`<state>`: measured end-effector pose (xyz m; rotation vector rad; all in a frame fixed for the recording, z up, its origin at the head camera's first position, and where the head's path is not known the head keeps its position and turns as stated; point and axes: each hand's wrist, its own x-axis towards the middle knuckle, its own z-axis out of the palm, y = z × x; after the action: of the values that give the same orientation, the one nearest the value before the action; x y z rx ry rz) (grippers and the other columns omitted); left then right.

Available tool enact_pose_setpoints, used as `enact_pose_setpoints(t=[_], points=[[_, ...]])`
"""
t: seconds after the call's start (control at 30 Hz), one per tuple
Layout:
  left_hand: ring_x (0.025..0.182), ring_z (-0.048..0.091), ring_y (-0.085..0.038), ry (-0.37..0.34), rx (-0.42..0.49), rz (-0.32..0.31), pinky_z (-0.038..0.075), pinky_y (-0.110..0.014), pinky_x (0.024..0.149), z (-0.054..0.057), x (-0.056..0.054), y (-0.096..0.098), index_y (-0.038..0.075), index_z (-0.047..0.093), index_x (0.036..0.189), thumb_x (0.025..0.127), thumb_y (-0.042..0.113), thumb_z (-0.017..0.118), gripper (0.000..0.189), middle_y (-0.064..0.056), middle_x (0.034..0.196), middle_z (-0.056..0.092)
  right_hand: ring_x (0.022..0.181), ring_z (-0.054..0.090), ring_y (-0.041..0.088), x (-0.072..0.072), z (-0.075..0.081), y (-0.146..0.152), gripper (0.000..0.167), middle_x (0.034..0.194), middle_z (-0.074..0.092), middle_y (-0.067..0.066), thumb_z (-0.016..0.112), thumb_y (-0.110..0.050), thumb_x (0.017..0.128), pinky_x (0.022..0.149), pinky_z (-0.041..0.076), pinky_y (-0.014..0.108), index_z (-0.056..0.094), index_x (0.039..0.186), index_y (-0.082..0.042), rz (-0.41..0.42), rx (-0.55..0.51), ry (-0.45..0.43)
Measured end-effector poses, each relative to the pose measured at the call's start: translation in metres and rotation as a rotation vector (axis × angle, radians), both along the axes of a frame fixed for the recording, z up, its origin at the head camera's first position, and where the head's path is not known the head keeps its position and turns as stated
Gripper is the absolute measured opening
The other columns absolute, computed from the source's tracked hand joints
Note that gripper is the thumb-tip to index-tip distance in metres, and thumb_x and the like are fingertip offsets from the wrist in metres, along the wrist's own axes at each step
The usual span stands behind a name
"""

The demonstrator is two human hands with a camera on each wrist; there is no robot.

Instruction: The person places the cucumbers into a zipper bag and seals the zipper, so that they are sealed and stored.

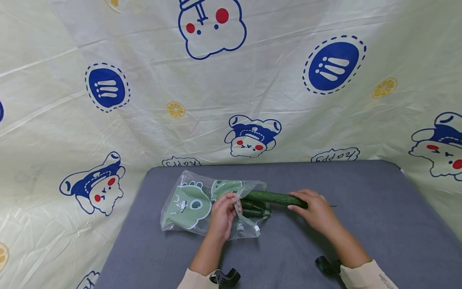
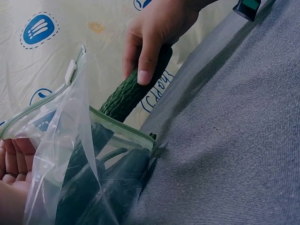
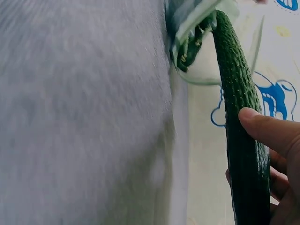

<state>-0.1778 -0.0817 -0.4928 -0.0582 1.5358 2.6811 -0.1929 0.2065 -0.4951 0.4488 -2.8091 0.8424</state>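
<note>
A clear zip bag (image 1: 185, 216) with green printed figures lies on the table, its mouth turned to the right. My left hand (image 1: 221, 214) grips the rim of the mouth and holds it apart. Several dark green cucumbers (image 1: 254, 212) lie inside, near the opening. In my right hand (image 1: 317, 210) is another long, bumpy cucumber (image 1: 268, 197), held near its right end. Its far end reaches into the bag mouth, as the left wrist view of the cucumber (image 2: 124, 98) also shows. The thumb (image 3: 258, 123) presses along its side in the right wrist view.
The bag rests on a grey cloth-covered table (image 1: 162, 265). Behind it hangs a pale sheet (image 1: 202, 136) printed with blue bears and orange slices. A white zip slider (image 2: 70, 71) sits on the bag's rim. Dark camera mounts (image 1: 227, 277) are worn at both wrists.
</note>
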Motion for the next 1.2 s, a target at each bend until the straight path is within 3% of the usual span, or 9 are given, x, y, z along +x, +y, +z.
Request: enact_pose_setpoints(t=[0.33,0.6,0.73,0.83,1.0,1.2], points=[[0.067,0.057,-0.010,-0.002,0.001,-0.002,0.052,-0.021,0.064,0.000,0.000,0.000,0.009,0.062,0.094,0.094,0.005,0.051,0.011,0.000,0.080,0.062,0.111,0.064,0.034,-0.008,-0.005,-0.027,0.045,0.120,0.069,0.013,0.076,-0.028,0.089,0.097,0.042,0.061,0.068,0.130,-0.011,0.009,-0.005,0.007],[0.067,0.057,-0.010,-0.001,0.010,0.002,0.052,-0.021,0.063,0.000,0.001,0.000,0.009,0.062,0.092,0.094,0.004,0.050,0.013,0.001,0.079,0.062,0.115,0.064,0.037,-0.009,-0.006,-0.034,0.044,0.122,0.070,0.013,0.075,-0.028,0.090,0.102,0.040,0.070,0.068,0.130,-0.013,0.040,0.011,0.031],[0.066,0.057,-0.010,-0.003,0.011,0.003,0.052,-0.021,0.063,0.000,0.001,0.000,0.009,0.062,0.092,0.094,0.004,0.051,0.012,0.000,0.079,0.062,0.111,0.067,0.037,-0.010,-0.006,-0.030,0.045,0.123,0.070,0.013,0.074,-0.031,0.091,0.097,0.049,0.063,0.067,0.132,-0.015,0.052,0.035,0.031],[0.066,0.056,-0.011,-0.002,0.008,0.003,0.052,-0.021,0.063,-0.001,0.000,-0.001,0.008,0.062,0.092,0.095,0.004,0.051,0.012,0.000,0.079,0.062,0.111,0.066,0.037,-0.013,-0.007,-0.025,0.046,0.125,0.069,0.015,0.075,-0.030,0.091,0.089,0.054,0.057,0.066,0.132,-0.013,0.057,0.029,-0.005],[0.067,0.057,-0.010,-0.003,0.006,0.005,0.052,-0.021,0.063,0.000,0.000,-0.001,0.008,0.062,0.093,0.095,0.004,0.050,0.013,0.000,0.079,0.062,0.121,0.061,0.042,-0.016,-0.007,-0.018,0.047,0.132,0.065,0.019,0.075,-0.022,0.091,0.095,0.051,0.060,0.063,0.135,-0.009,0.077,0.013,-0.088],[0.068,0.057,-0.010,-0.007,0.000,0.004,0.052,-0.021,0.064,0.000,0.001,0.000,0.008,0.062,0.093,0.094,0.004,0.051,0.012,0.000,0.081,0.062,0.123,0.060,0.041,-0.016,-0.007,-0.016,0.047,0.133,0.064,0.018,0.073,-0.018,0.092,0.098,0.050,0.061,0.061,0.136,-0.008,0.100,-0.004,-0.098]])
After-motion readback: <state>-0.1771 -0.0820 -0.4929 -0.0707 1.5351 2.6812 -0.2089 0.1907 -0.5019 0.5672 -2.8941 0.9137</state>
